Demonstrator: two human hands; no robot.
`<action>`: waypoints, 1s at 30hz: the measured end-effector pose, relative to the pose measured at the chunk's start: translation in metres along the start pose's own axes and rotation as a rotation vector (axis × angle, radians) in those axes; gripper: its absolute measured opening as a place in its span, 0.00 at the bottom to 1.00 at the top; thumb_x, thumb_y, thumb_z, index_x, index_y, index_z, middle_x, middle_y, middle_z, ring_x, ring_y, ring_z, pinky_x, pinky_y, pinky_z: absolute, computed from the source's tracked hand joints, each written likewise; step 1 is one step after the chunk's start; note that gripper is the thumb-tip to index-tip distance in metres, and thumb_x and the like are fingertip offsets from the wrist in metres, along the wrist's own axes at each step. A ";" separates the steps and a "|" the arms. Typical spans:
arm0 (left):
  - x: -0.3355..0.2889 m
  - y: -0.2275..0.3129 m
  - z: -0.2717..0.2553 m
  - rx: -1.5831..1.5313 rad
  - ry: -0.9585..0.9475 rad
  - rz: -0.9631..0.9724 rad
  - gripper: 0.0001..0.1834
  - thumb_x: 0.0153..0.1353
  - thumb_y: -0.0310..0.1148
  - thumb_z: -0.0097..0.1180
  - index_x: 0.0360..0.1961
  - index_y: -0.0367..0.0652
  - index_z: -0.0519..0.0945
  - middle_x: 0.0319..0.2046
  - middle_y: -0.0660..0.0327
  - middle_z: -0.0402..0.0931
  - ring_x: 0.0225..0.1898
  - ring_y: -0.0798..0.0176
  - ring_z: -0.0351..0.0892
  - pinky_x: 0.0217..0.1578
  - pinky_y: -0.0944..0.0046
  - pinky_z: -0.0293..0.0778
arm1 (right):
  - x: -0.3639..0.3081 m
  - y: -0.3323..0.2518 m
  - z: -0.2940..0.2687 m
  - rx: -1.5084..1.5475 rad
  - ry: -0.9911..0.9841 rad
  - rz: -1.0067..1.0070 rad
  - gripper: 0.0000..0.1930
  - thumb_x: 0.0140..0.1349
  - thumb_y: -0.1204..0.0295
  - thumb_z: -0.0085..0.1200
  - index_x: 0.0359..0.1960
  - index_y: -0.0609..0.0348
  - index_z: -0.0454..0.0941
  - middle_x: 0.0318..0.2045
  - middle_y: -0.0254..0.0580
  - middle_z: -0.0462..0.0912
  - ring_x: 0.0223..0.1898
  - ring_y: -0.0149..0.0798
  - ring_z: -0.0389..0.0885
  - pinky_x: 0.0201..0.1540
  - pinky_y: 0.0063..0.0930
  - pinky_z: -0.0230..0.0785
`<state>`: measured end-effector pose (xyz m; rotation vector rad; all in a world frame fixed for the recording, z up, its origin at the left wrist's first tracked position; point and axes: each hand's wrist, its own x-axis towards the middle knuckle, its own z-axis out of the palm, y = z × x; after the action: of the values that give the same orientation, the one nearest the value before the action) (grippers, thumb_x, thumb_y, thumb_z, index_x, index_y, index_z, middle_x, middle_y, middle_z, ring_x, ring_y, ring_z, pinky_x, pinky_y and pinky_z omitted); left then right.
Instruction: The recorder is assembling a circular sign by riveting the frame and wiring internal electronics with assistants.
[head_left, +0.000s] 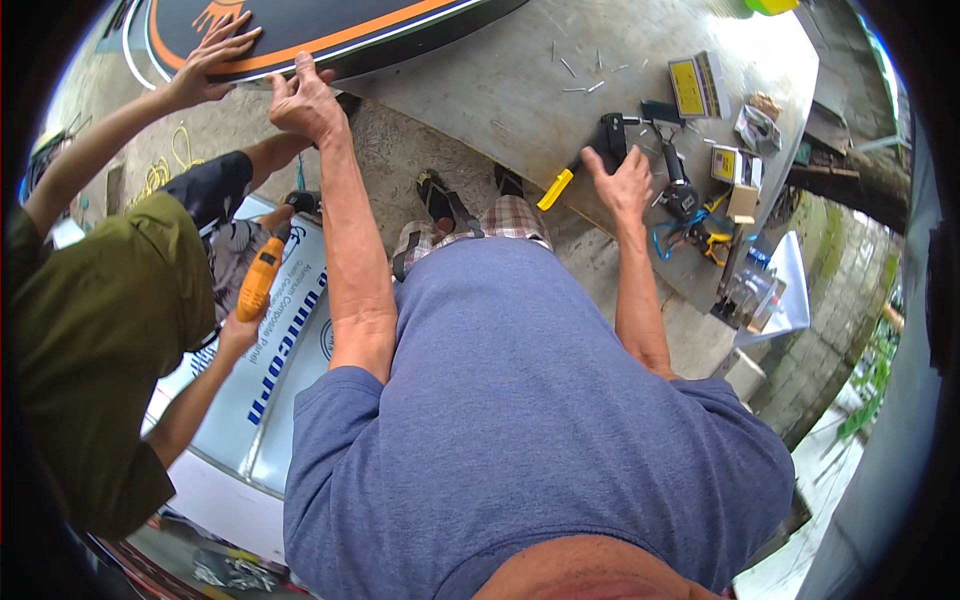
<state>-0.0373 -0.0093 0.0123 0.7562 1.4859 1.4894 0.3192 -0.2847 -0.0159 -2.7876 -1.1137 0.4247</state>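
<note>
At the upper left, a dark sign panel (400, 45) with a curved rim and an orange and white border lies partly over the metal table. My left hand (308, 105) grips its near edge. To the right, my right hand (622, 185) hovers with fingers apart, holding nothing, just over the table's near edge. Right beside it lies a hand riveter (560, 186) with a yellow handle and a black body; whether my thumb touches it I cannot tell. A black power tool (680, 190) rests to the right of that hand.
A co-worker's hand (212, 60) presses on the panel; the other holds an orange drill (260, 278). Thin rivets (568, 68) lie scattered across the metal table (450, 95). Small boxes (697, 85) and a crumpled plastic bag (758, 128) sit at its right.
</note>
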 end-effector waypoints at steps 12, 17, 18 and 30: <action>-0.011 0.000 -0.001 0.070 0.052 0.245 0.22 0.62 0.23 0.60 0.51 0.15 0.72 0.28 0.49 0.81 0.18 0.62 0.80 0.17 0.66 0.80 | -0.010 0.002 0.028 -0.089 -0.004 0.051 0.49 0.42 0.50 0.69 0.61 0.69 0.60 0.56 0.58 0.68 0.61 0.58 0.65 0.59 0.59 0.62; -0.010 -0.002 -0.008 0.038 0.023 0.241 0.16 0.63 0.25 0.60 0.46 0.19 0.76 0.28 0.48 0.81 0.19 0.62 0.81 0.18 0.65 0.80 | -0.013 0.012 0.024 -0.055 0.165 -0.186 0.34 0.42 0.65 0.61 0.54 0.66 0.68 0.45 0.53 0.71 0.52 0.57 0.70 0.53 0.53 0.67; -0.011 -0.003 -0.008 0.022 0.015 0.239 0.15 0.63 0.25 0.60 0.44 0.20 0.77 0.28 0.48 0.82 0.19 0.62 0.81 0.18 0.66 0.80 | -0.015 0.010 0.019 -0.060 0.208 -0.297 0.33 0.42 0.66 0.60 0.53 0.66 0.68 0.44 0.53 0.70 0.50 0.57 0.70 0.52 0.52 0.68; -0.009 -0.013 -0.021 -0.031 -0.018 0.221 0.14 0.62 0.25 0.60 0.47 0.29 0.80 0.25 0.59 0.82 0.20 0.68 0.79 0.19 0.68 0.77 | -0.055 -0.062 -0.013 -0.354 0.302 -0.464 0.40 0.39 0.60 0.64 0.56 0.68 0.67 0.43 0.49 0.72 0.47 0.50 0.73 0.47 0.43 0.71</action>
<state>-0.0501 -0.0281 -0.0007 0.9366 1.3973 1.6604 0.2443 -0.2782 0.0211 -2.5981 -1.8235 -0.2540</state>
